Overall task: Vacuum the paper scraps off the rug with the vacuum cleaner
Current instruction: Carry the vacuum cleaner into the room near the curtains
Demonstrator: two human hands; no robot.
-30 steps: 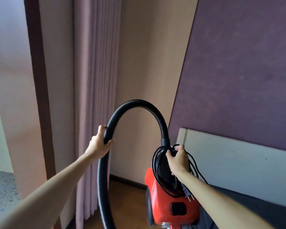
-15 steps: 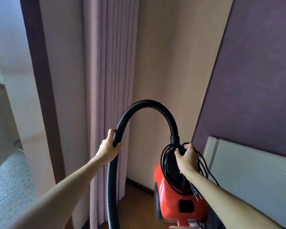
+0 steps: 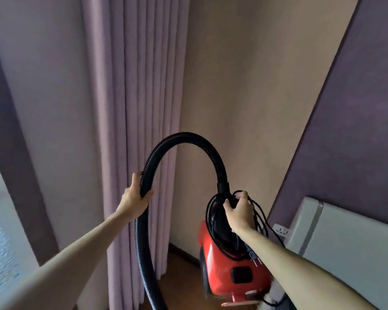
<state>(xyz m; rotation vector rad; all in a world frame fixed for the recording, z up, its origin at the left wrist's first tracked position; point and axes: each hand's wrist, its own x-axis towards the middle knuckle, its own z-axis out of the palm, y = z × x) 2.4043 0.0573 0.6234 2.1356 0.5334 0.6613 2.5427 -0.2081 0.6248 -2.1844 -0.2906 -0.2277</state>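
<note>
Pink curtains (image 3: 141,90) hang behind; left hand (image 3: 133,199) grips the hose (image 3: 184,137), right hand (image 3: 239,212) grips the red vacuum cleaner (image 3: 231,271), whose loose cord (image 3: 263,222) could snag.

Left hand (image 3: 133,201) wrapped around black hose (image 3: 184,139); right hand (image 3: 240,211) gripping handle and coiled cord (image 3: 259,217) atop red vacuum cleaner (image 3: 231,271). Curtain (image 3: 134,86) behind left hand.
</note>
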